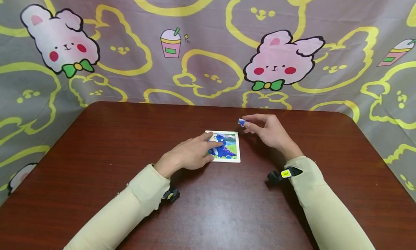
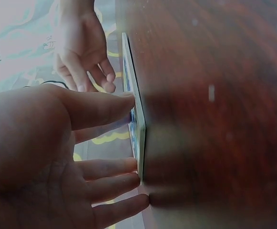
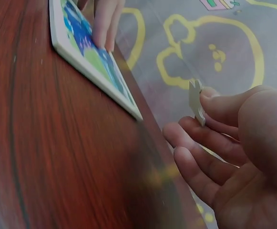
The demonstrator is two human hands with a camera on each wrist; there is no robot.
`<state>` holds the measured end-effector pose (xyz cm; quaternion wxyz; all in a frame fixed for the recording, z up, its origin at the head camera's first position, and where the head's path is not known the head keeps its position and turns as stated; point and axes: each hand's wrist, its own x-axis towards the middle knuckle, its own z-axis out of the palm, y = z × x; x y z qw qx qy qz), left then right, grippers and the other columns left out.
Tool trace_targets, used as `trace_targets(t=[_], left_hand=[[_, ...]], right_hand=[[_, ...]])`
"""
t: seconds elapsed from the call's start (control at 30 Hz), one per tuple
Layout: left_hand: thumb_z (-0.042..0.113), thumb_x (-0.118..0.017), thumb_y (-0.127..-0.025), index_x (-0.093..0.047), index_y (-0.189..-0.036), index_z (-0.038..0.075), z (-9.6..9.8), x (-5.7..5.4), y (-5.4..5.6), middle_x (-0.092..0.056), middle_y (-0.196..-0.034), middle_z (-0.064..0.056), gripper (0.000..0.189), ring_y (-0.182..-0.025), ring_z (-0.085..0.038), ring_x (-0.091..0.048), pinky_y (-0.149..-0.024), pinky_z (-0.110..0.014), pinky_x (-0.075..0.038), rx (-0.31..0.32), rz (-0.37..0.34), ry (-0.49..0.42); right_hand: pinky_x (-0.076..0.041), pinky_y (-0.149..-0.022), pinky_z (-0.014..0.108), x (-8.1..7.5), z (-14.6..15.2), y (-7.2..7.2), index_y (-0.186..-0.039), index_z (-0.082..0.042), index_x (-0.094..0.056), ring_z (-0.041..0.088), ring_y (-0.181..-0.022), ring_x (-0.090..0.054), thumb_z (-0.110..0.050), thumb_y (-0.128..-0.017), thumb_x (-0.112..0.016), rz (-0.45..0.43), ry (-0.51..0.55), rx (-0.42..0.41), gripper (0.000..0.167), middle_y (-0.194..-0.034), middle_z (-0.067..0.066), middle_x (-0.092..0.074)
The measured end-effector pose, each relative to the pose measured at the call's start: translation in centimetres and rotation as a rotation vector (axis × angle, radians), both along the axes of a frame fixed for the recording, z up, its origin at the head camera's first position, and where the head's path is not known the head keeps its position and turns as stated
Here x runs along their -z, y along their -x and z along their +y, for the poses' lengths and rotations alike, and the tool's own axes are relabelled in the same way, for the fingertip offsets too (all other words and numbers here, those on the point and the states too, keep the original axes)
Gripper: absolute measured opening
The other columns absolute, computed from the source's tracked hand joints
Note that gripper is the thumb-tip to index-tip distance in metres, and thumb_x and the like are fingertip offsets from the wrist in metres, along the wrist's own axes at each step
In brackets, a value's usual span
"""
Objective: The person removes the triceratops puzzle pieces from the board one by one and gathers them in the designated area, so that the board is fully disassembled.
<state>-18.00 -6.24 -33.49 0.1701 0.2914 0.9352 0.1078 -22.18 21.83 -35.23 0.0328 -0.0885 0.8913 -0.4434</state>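
Bench (image 1: 221, 210), left hand (image 1: 191, 152) and right hand (image 1: 268, 132), picture puzzle (image 1: 230, 151), loose piece (image 1: 241, 122)

Fabric backdrop (image 1: 198, 22): grey, printed with yellow outlines, pale rabbits with red cheeks and green bows, and pink drink cups; hangs behind the bench and at its sides.

Bench: dark reddish-brown wood grain, glossy, rounded far corners.

Left sleeve (image 1: 126, 206) and right sleeve (image 1: 328, 206): cream, full length, reaching in from the near side.

Left hand: laid over the left part of the puzzle, fingers extended and spread, the index fingertip on the blue figure; grip wide, pinching nothing.

Right hand: raised above the bench, to the right of the puzzle; grip closed to a pinch, thumb and index finger on the loose piece, other fingers loosely bent.

Picture puzzle: flat, squarish, white border, blue dinosaur-like figure on a green and pale blue scene; lies on the bench near its middle, partly covered by the left hand.

Wrist devices, left (image 1: 171, 194) and right (image 1: 274, 177): black, one at each cuff; yellow label on the right strap.

Loose piece: small, thin, blue and white face, plain pale reverse, notched edge; held off the bench, beyond the puzzle's far right corner.
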Motion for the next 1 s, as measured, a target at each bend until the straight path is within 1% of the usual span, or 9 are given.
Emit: trace_targets(t=[0.1,0.13,0.27,0.37,0.5,0.57,0.67,0.8,1.0], left_hand=[[0.031,-0.063,-0.108,-0.046,-0.162,0.031,0.0,0.0,0.0,-0.024,-0.177,-0.015,0.056,-0.162,-0.035,-0.033,-0.125,-0.055,-0.039,0.0,0.003,0.0],[0.031,-0.063,-0.108,-0.047,-0.162,0.031,0.0,0.0,0.0,-0.024,-0.177,-0.015,0.056,-0.162,-0.035,-0.032,-0.125,-0.055,-0.038,-0.001,0.003,-0.002],[0.03,-0.062,-0.108,-0.047,-0.162,0.029,-0.1,0.1,0.0,-0.024,-0.177,-0.016,0.056,-0.163,-0.034,-0.03,-0.127,-0.052,-0.037,0.002,-0.001,-0.01],[0.03,-0.062,-0.108,-0.046,-0.162,0.028,-0.1,0.1,0.0,-0.024,-0.177,-0.016,0.056,-0.164,-0.033,-0.028,-0.128,-0.051,-0.036,0.005,-0.006,-0.015],[0.03,-0.062,-0.108,-0.046,-0.162,0.028,-0.1,0.1,0.0,-0.024,-0.177,-0.016,0.056,-0.164,-0.033,-0.027,-0.128,-0.051,-0.036,0.005,-0.007,-0.015],[0.03,-0.062,-0.108,-0.046,-0.162,0.028,-0.1,0.1,0.0,-0.024,-0.177,-0.016,0.056,-0.164,-0.033,-0.028,-0.127,-0.051,-0.036,0.005,-0.006,-0.015],[0.031,-0.062,-0.108,-0.046,-0.162,0.028,-0.1,0.0,0.0,-0.024,-0.177,-0.016,0.056,-0.164,-0.033,-0.028,-0.127,-0.052,-0.036,0.006,-0.008,-0.015],[0.031,-0.062,-0.108,-0.046,-0.162,0.028,-0.1,0.0,0.0,-0.023,-0.177,-0.015,0.056,-0.164,-0.033,-0.028,-0.127,-0.052,-0.036,0.005,-0.01,-0.013],[0.031,-0.063,-0.108,-0.046,-0.162,0.029,-0.1,0.1,0.0,-0.024,-0.177,-0.016,0.057,-0.163,-0.034,-0.029,-0.127,-0.053,-0.037,0.004,-0.009,-0.011]], right_hand=[[-0.059,-0.089,0.032,0.1,0.7,-0.2,-0.14,-0.013,-0.069,0.028,-0.104,-0.073,-0.028,-0.106,-0.067,0.01,-0.038,0.004,0.037,-0.115,0.014,-0.08],[-0.058,-0.089,0.03,0.1,0.9,-0.3,-0.14,-0.013,-0.069,0.028,-0.105,-0.073,-0.027,-0.106,-0.067,0.01,-0.05,0.008,0.036,-0.114,0.013,-0.08],[-0.055,-0.086,0.027,0.2,1.6,-0.5,-0.14,-0.01,-0.069,0.028,-0.102,-0.072,-0.023,-0.106,-0.067,0.019,-0.094,0.012,0.036,-0.112,0.015,-0.079],[-0.052,-0.089,0.032,0.2,1.8,-0.5,-0.137,-0.009,-0.07,0.028,-0.101,-0.069,-0.021,-0.106,-0.067,0.023,-0.123,0.018,0.034,-0.112,0.014,-0.079],[-0.049,-0.099,0.042,0.3,1.8,-0.6,-0.136,-0.01,-0.07,0.03,-0.109,-0.065,-0.022,-0.106,-0.068,0.018,-0.144,0.024,0.032,-0.122,0.014,-0.076],[-0.049,-0.1,0.044,0.3,1.8,-0.6,-0.135,-0.01,-0.07,0.031,-0.11,-0.063,-0.021,-0.105,-0.068,0.02,-0.151,0.026,0.032,-0.127,0.015,-0.074],[-0.049,-0.095,0.043,0.5,1.9,-0.5,-0.134,-0.008,-0.071,0.031,-0.108,-0.061,-0.019,-0.105,-0.068,0.035,-0.168,0.03,0.031,-0.129,0.017,-0.07],[-0.046,-0.087,0.039,0.9,2.1,-0.4,-0.13,-0.007,-0.073,0.031,-0.103,-0.058,-0.018,-0.105,-0.069,0.059,-0.204,0.034,0.028,-0.124,0.017,-0.065],[-0.045,-0.087,0.04,1.3,2.3,-0.2,-0.128,-0.008,-0.075,0.029,-0.102,-0.055,-0.016,-0.105,-0.068,0.058,-0.234,0.013,0.025,-0.118,0.014,-0.062]])
